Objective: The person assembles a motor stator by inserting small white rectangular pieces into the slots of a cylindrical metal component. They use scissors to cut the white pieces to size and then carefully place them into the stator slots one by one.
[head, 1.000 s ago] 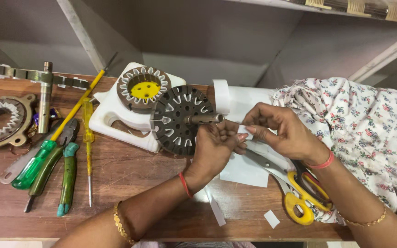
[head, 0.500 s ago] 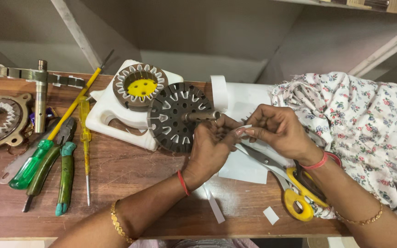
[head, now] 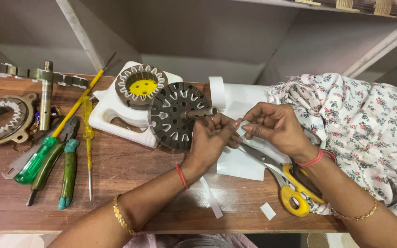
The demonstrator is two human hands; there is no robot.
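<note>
Left hand (head: 210, 138) grips the dark slotted stator (head: 176, 115) at its right edge, fingers curled near the shaft (head: 201, 112) sticking out of the centre. Stator stands tilted, leaning on the white plastic base (head: 116, 115) just left of the grip. Right hand (head: 276, 126) pinches a thin white paper strip (head: 241, 123) between thumb and fingertips, tips touching the left hand's fingers. Both hands closed, narrow pinch.

Under the hands: white paper sheet (head: 240, 163) on the wooden table (head: 129, 170). Just right of and below the right wrist: yellow-handled scissors (head: 290, 183), blades running under the hand. Paper scraps (head: 267, 210) below the grip. Second stator with yellow centre (head: 141, 85) sits on the white base, up-left of the grip. Far left: green-handled screwdriver (head: 47, 147), pliers (head: 67, 172), yellow tester (head: 88, 138), bronze ring housing (head: 1, 117). Floral cloth (head: 368, 128) right of the right hand.
</note>
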